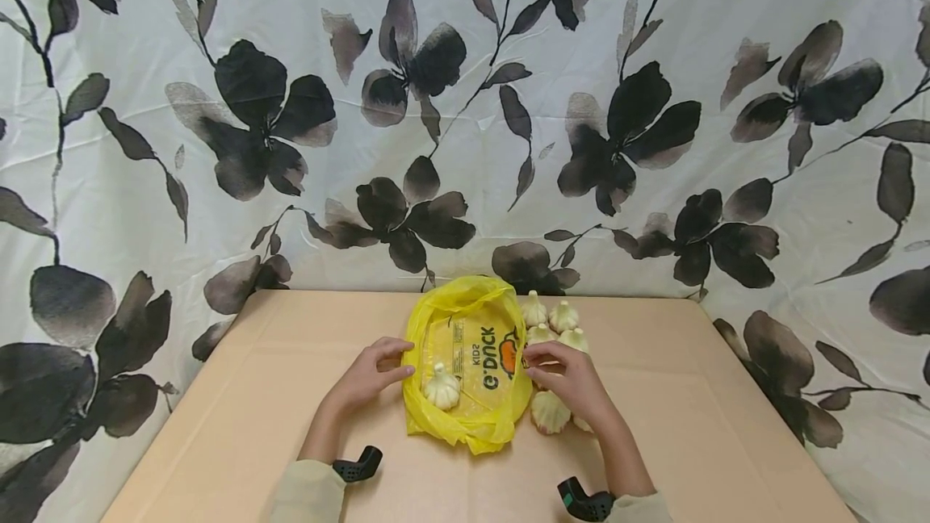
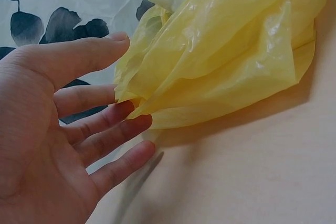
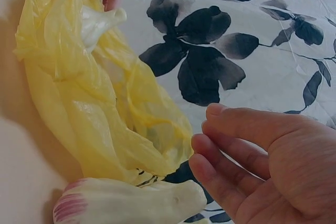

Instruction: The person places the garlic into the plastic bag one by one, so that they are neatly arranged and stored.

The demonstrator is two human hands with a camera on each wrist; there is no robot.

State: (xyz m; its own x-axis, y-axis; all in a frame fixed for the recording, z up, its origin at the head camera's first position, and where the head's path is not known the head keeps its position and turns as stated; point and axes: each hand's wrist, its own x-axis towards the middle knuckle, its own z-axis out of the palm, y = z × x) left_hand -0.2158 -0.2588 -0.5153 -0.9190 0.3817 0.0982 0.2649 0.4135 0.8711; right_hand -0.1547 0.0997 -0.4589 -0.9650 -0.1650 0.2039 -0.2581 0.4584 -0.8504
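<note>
A yellow plastic bag [image 1: 468, 426] printed with a duck logo lies with its mouth spread wide. One garlic bulb [image 1: 441, 388] sits inside, near its left side; its stem pokes above the rim in both wrist views. At the bag's left edge, my left hand [image 1: 379, 370] touches the plastic with extended fingertips, thumb apart from them. My right hand [image 1: 570, 378] is at the right edge, its fingers loosely bent with nothing between them. Below that hand lies another garlic bulb [image 3: 131, 201] with a purple-streaked base, right beside the bag.
More garlic bulbs [image 1: 563, 317] are grouped right of the bag, partly hidden by the right hand. The light tan table [image 1: 291, 361] ends at the back against a white cloth [image 1: 494, 152] with dark flowers. Dark wrist cameras [image 1: 359, 465] sit on both wrists.
</note>
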